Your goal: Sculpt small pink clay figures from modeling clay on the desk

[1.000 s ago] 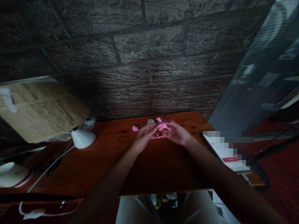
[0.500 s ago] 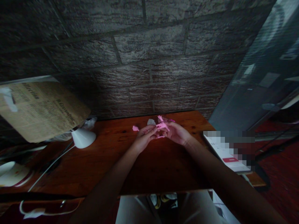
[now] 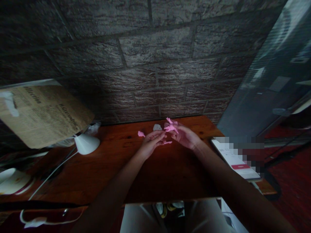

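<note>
A small pink figure-like piece (image 3: 171,128) with thin projecting parts is pinched in the fingers of my right hand (image 3: 186,136). My left hand (image 3: 153,142) is closed close beside it, thumb and fingertips together at the piece's left end. Whether these fingertips hold something small is too blurred to tell. A thin pink strip (image 3: 167,142) shows just beyond my left fingers; I cannot tell if it lies on the table or is held. Another pink piece (image 3: 141,133) lies on the wooden table (image 3: 116,161), left of my left hand. Behind my hands is a whitish translucent lump (image 3: 157,127).
A lamp with a white base (image 3: 86,144) and newsprint-patterned shade (image 3: 46,113) stands at the left, its white cord (image 3: 54,171) trailing forward. A patterned white cup (image 3: 14,181) is at the far left. A lit screen (image 3: 236,158) is at the right edge. A brick-patterned wall (image 3: 155,71) rises behind.
My right hand has shifted slightly right with the pink figure-like piece, which has turned a little. My left hand stays nearly in place, and the gap between the hands is wider.
</note>
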`<state>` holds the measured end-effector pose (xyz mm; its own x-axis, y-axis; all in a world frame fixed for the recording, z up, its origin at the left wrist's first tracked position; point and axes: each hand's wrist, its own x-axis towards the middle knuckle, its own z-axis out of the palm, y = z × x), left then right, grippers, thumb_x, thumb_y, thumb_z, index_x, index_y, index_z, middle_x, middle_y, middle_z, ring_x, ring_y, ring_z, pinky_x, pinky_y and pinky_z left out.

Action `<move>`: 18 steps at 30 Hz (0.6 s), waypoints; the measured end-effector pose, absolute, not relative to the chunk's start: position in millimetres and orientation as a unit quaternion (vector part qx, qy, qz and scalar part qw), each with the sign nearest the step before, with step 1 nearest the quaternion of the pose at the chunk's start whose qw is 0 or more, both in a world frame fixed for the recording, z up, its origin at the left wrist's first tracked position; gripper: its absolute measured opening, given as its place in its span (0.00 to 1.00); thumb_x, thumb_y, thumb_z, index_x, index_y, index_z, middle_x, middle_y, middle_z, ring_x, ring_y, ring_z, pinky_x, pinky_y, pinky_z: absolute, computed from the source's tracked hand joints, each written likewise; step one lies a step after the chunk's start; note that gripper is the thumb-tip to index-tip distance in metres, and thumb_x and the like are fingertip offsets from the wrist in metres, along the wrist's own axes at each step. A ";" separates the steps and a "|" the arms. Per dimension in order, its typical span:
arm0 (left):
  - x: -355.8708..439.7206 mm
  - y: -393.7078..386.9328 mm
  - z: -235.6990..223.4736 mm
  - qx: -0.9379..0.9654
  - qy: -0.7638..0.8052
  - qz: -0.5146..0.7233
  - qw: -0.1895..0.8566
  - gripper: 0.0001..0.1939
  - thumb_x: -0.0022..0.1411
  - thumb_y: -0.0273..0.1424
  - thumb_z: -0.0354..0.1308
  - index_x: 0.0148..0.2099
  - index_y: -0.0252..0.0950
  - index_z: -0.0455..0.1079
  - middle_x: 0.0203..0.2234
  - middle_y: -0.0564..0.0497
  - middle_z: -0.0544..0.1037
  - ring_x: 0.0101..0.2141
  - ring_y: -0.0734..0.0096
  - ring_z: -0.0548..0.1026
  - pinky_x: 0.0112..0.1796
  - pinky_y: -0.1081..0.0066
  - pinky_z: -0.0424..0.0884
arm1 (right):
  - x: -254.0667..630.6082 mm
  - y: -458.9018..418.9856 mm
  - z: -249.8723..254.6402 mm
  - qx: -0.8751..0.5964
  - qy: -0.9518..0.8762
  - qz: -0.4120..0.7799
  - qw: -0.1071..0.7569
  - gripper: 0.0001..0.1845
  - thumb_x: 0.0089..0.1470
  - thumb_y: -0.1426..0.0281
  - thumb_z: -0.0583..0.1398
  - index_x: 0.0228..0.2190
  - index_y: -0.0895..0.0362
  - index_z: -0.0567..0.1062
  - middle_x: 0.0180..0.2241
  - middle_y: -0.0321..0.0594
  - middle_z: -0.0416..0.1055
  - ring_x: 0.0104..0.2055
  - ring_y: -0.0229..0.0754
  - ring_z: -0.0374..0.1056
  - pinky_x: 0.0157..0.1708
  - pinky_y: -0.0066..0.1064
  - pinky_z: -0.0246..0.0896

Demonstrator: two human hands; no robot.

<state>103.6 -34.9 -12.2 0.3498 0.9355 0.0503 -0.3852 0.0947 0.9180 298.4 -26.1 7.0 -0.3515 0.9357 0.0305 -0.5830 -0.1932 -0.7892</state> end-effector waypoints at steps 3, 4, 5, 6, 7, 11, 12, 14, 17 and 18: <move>103.1 -34.3 -12.6 0.467 0.311 0.484 0.672 0.19 0.48 0.39 0.78 0.40 0.34 0.81 0.33 0.49 0.81 0.29 0.76 0.77 0.34 0.72 0.74 | 319.5 -17.6 10.1 -0.279 -0.401 0.665 0.565 0.17 0.44 0.66 0.74 0.37 0.52 0.77 0.36 0.36 0.81 0.37 0.40 0.75 0.34 0.29 0.67; 102.9 -34.3 -12.5 0.468 0.314 0.483 0.670 0.19 0.48 0.39 0.78 0.40 0.33 0.81 0.33 0.49 0.81 0.29 0.76 0.77 0.34 0.72 0.74 | 327.9 -13.6 9.4 -0.301 -0.403 0.636 0.585 0.20 0.42 0.66 0.74 0.38 0.51 0.76 0.36 0.35 0.81 0.36 0.41 0.75 0.34 0.30 0.68; 102.8 -34.3 -12.5 0.469 0.318 0.483 0.668 0.20 0.48 0.39 0.78 0.39 0.33 0.81 0.32 0.49 0.81 0.28 0.76 0.77 0.34 0.72 0.74 | 336.2 -9.0 7.6 -0.324 -0.397 0.608 0.607 0.22 0.40 0.67 0.75 0.39 0.51 0.76 0.36 0.34 0.81 0.36 0.40 0.75 0.33 0.30 0.68; 102.7 -34.3 -12.4 0.469 0.321 0.483 0.666 0.20 0.47 0.39 0.78 0.39 0.33 0.81 0.32 0.50 0.81 0.28 0.76 0.77 0.34 0.73 0.74 | 344.2 -4.3 5.1 -0.346 -0.390 0.580 0.626 0.24 0.38 0.66 0.75 0.39 0.50 0.76 0.36 0.34 0.80 0.36 0.40 0.75 0.33 0.29 0.68; 102.6 -34.3 -12.4 0.469 0.325 0.484 0.664 0.20 0.46 0.40 0.78 0.38 0.33 0.81 0.32 0.50 0.81 0.28 0.76 0.77 0.34 0.73 0.73 | 351.5 0.4 1.8 -0.368 -0.383 0.553 0.642 0.25 0.36 0.67 0.75 0.38 0.50 0.75 0.35 0.33 0.80 0.35 0.40 0.75 0.31 0.28 0.67; 102.5 -33.6 -12.7 0.466 0.333 0.483 0.662 0.21 0.46 0.40 0.78 0.38 0.33 0.81 0.31 0.50 0.81 0.28 0.76 0.76 0.33 0.74 0.73 | 370.7 15.4 -12.7 -0.432 -0.381 0.444 0.686 0.32 0.29 0.65 0.76 0.38 0.50 0.71 0.31 0.30 0.77 0.31 0.40 0.74 0.29 0.29 0.67; 102.6 -33.4 -12.6 0.466 0.332 0.482 0.663 0.20 0.46 0.40 0.78 0.38 0.33 0.81 0.31 0.50 0.81 0.28 0.76 0.77 0.33 0.73 0.73 | 373.0 17.6 -15.7 -0.445 -0.390 0.420 0.688 0.34 0.28 0.63 0.77 0.38 0.50 0.70 0.31 0.31 0.77 0.31 0.41 0.75 0.29 0.30 0.68; 102.8 -33.5 -12.0 0.467 0.331 0.481 0.664 0.19 0.48 0.39 0.77 0.38 0.33 0.81 0.31 0.50 0.81 0.28 0.76 0.77 0.34 0.73 0.74 | 375.5 20.4 -20.4 -0.462 -0.413 0.384 0.684 0.36 0.26 0.60 0.77 0.37 0.51 0.69 0.31 0.32 0.77 0.32 0.43 0.76 0.29 0.31 0.69; 103.0 -34.0 -10.5 0.464 0.328 0.480 0.669 0.18 0.49 0.38 0.77 0.38 0.33 0.81 0.31 0.50 0.81 0.28 0.76 0.76 0.34 0.73 0.74 | 377.3 22.6 -25.7 -0.473 -0.441 0.359 0.673 0.39 0.22 0.55 0.78 0.35 0.52 0.67 0.31 0.37 0.78 0.32 0.47 0.78 0.31 0.34 0.71; 102.9 -34.1 -10.1 0.462 0.326 0.479 0.671 0.18 0.49 0.38 0.77 0.38 0.33 0.80 0.31 0.50 0.81 0.28 0.76 0.76 0.34 0.73 0.74 | 378.0 23.3 -27.4 -0.481 -0.448 0.352 0.666 0.41 0.21 0.53 0.78 0.35 0.52 0.66 0.31 0.38 0.79 0.32 0.48 0.79 0.32 0.35 0.72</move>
<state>102.9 -34.1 -10.1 0.3277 0.9448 0.0047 -0.3419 0.1139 0.9328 378.0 23.3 -27.4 0.3515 0.8999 0.2580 -0.0379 0.2891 -0.9566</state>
